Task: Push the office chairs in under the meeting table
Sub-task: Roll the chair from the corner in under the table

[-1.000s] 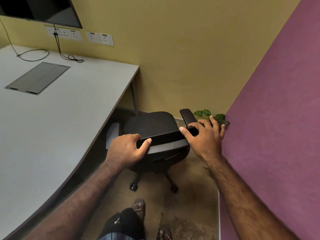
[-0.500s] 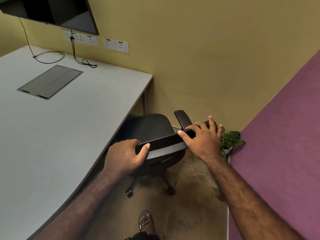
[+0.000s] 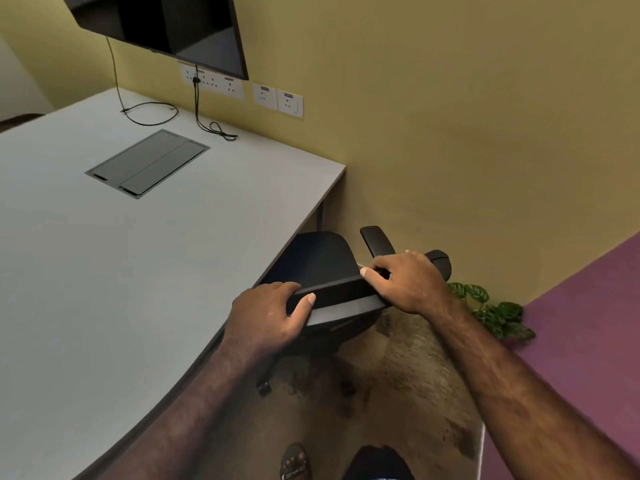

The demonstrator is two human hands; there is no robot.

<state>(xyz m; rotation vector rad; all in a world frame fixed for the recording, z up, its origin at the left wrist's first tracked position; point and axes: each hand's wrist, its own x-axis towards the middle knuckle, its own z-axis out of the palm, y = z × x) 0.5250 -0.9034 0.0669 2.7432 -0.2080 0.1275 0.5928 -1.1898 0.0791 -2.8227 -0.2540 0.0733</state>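
Observation:
A black office chair (image 3: 320, 261) stands at the right edge of the pale grey meeting table (image 3: 138, 254), its seat partly under the tabletop. The top bar of its backrest (image 3: 341, 292) faces me. My left hand (image 3: 268, 317) grips the left end of that bar, thumb on the near side. My right hand (image 3: 407, 284) grips the right end, near the black armrest (image 3: 375, 240). The chair's castors (image 3: 264, 388) rest on the brown carpet. The chair's left side is hidden by the table.
A yellow wall (image 3: 450, 133) runs close behind the chair and a purple wall (image 3: 588, 341) closes the right side. A small potted plant (image 3: 491, 310) sits in the corner. A wall screen (image 3: 166, 26), sockets, cables and a table cable hatch (image 3: 147, 162) lie at the left.
The chair has rolled left and forward, further under the table edge, with both hands holding the backrest bar. My view has swung to the left, showing more table and screen.

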